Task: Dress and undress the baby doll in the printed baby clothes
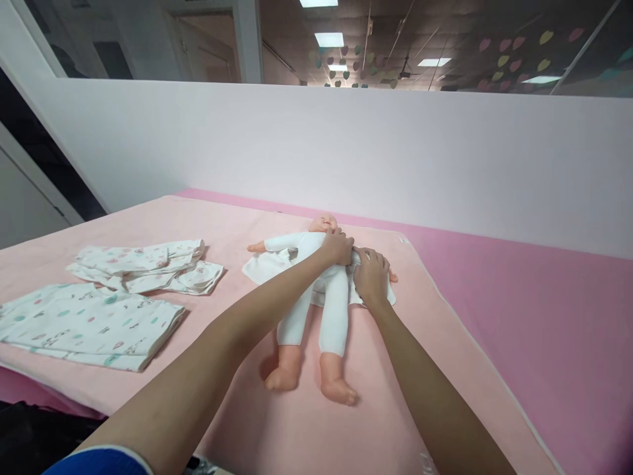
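A baby doll (333, 310) with a white cloth body, bare feet and bare hands lies on its back, head away from me. An open white baby shirt (267, 265) is spread beneath it, showing on both sides. My left hand (339, 247) reaches across the doll's chest, its fingers curled at the shoulder on the right side; the fingertips are hidden. Just beside it, my right hand (372, 272) is wrapped over the white shirt around the doll's arm on that side. One doll hand shows past my right fingers. The opposite doll arm is stretched out sideways.
A pale pink blanket (435, 369) covers most of a darker pink surface (544, 316). To the left lie folded printed baby clothes (148, 260) and a folded printed cloth (93, 323). A white partition wall (346, 152) with glass above stands behind.
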{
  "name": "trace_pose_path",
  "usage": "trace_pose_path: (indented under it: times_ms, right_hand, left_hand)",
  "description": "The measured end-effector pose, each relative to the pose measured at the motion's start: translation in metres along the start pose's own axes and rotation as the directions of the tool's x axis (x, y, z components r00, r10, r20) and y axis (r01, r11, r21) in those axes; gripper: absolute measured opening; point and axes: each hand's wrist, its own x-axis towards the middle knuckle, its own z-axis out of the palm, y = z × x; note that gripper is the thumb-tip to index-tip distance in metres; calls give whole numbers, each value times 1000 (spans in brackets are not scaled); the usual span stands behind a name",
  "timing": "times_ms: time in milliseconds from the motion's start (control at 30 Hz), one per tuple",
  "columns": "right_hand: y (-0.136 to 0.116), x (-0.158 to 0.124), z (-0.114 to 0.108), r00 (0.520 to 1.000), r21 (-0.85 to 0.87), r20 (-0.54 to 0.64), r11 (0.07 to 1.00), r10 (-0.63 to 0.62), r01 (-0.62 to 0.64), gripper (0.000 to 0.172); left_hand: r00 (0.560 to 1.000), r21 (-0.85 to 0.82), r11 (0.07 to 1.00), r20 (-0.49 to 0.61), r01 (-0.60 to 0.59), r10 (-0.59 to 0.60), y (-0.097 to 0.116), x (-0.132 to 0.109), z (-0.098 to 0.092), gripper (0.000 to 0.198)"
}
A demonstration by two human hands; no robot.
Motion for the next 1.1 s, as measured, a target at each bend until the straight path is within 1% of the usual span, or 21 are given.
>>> trace_pose_path:
  times_ms: [100,133,200,267,367,467,567,633,700,767,833,900,933,1000,1033,1067,1100]
  right_hand:
    - [0,-1,1,999,0,-27,999,41,-41,57]
    - [0,-1,1,998,-3,-31,999,47,-47,58]
    - [2,-2,0,998,-16,-44,999,37,-38,58]
    - [7,-3,-2,998,-41,-57,999,19,-21,55]
    - [17,-4,-3,998,-60,-50,997,46,-49,50]
    - [24,-5,1,994,-60,17,993,107,-106,48]
    - [27,-5,5,984,-60,69,985,166,-162,46]
    - [26,-5,5,984,-49,61,985,165,-163,46]
    - [24,-3,3,990,-21,26,991,135,-135,45]
    - [22,2,-2,994,50,-18,993,106,-105,44]
    - [20,11,-11,995,177,-32,980,98,-91,52]
    - [19,21,-24,992,359,26,926,121,-122,64]
    - [20,27,-32,990,460,79,876,120,-143,67]
    - [24,37,-51,984,635,151,754,92,-168,66]
    - [27,41,-62,983,689,170,706,65,-166,63]
    - [30,44,-73,982,716,184,679,41,-163,59]
    - [33,46,-83,978,719,206,674,25,-169,55]
  left_hand:
    - [995,-106,994,-92,32,-42,-16,-14,-3,67]
    - [991,-152,988,-124,34,-53,-22,-18,-5,68]
    - [980,-231,973,-184,27,-71,-33,-26,-8,63]
    - [967,-294,955,-234,27,-100,-44,-31,-11,53]
    - [940,-396,917,-294,45,-173,-57,-37,-13,43]
    - [908,-497,866,-341,45,-243,-72,-42,-15,39]
    - [877,-585,810,-370,38,-308,-87,-51,-18,37]
    - [865,-625,781,-379,22,-328,-95,-58,-22,36]
    - [870,-634,773,-389,-14,-303,-98,-64,-24,38]
    - [893,-612,788,-390,-68,-225,-93,-67,-24,45]
    - [923,-565,817,-363,-110,-127,-84,-70,-21,49]
    - [944,-516,848,-324,-122,-62,-75,-73,-17,47]
    - [950,-495,861,-309,-119,-46,-72,-75,-16,46]
    - [953,-456,884,-299,-104,-42,-73,-83,-15,46]
    - [954,-436,895,-296,-89,-49,-77,-88,-16,48]
    - [955,-414,908,-288,-63,-65,-83,-93,-16,49]
    - [957,-388,921,-276,-23,-92,-92,-100,-17,50]
